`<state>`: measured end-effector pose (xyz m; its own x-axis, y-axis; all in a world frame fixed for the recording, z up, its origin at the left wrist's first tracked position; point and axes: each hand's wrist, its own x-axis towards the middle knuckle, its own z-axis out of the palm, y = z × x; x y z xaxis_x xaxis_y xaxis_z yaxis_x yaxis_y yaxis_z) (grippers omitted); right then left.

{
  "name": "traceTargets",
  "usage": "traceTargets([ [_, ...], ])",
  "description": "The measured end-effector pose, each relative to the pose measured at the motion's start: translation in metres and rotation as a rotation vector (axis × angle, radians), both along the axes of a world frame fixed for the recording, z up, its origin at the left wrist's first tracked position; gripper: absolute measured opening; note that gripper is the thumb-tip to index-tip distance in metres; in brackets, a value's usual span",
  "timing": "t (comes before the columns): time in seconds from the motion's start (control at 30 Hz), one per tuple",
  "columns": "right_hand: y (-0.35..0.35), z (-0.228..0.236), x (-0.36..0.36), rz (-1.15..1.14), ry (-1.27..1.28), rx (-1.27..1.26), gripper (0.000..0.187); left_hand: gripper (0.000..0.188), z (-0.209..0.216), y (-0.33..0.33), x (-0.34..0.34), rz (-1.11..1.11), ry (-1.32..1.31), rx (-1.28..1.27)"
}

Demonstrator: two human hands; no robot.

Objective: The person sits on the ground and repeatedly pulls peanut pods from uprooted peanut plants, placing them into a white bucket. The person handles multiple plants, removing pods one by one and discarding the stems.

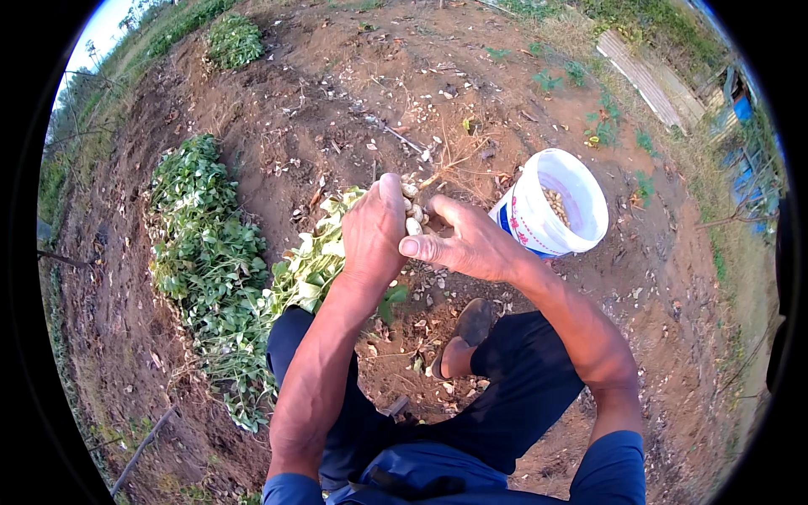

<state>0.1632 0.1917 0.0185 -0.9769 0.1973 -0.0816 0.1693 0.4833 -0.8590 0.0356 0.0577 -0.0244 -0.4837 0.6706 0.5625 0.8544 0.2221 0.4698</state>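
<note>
My left hand (374,229) is closed round the stems of a peanut plant (310,268), whose pale green leaves hang out to the left over my knee. At the root end, a cluster of light tan peanuts (412,222) shows between my two hands. My right hand (473,241) reaches in from the right, its thumb and fingers curled about these peanuts; its fingertips are partly hidden. Thin brown roots (459,168) stick out beyond the cluster. A white bucket (523,200) with blue and red print stands right of my right hand, holding loose peanuts (555,205) inside.
A long heap of pulled green plants (206,252) lies to my left, with a smaller clump (234,42) farther off. Dry leaf bits litter the brown soil (337,93). My shoe (474,322) rests below my hands. A corrugated sheet (640,80) lies far right.
</note>
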Motion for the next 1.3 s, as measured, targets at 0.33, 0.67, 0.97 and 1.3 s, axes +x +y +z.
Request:
traceTargets([
  [0.33,-0.023,-0.003,-0.012,0.033,-0.062,-0.31,0.061,0.045,-0.013,-0.016,-0.01,-0.022,-0.076,-0.201],
  [0.67,-0.026,-0.003,-0.014,-0.05,-0.054,-0.401,0.053,0.044,0.014,-0.02,-0.009,-0.014,-0.388,-0.243],
  [0.97,0.006,0.015,-0.002,0.075,0.049,-0.441,0.041,0.049,0.047,-0.036,-0.024,-0.499,-1.096,-0.077],
  [1.3,0.005,0.017,-0.002,0.012,0.017,-0.724,0.05,0.04,0.028,-0.029,-0.014,-0.409,-0.934,0.063],
])
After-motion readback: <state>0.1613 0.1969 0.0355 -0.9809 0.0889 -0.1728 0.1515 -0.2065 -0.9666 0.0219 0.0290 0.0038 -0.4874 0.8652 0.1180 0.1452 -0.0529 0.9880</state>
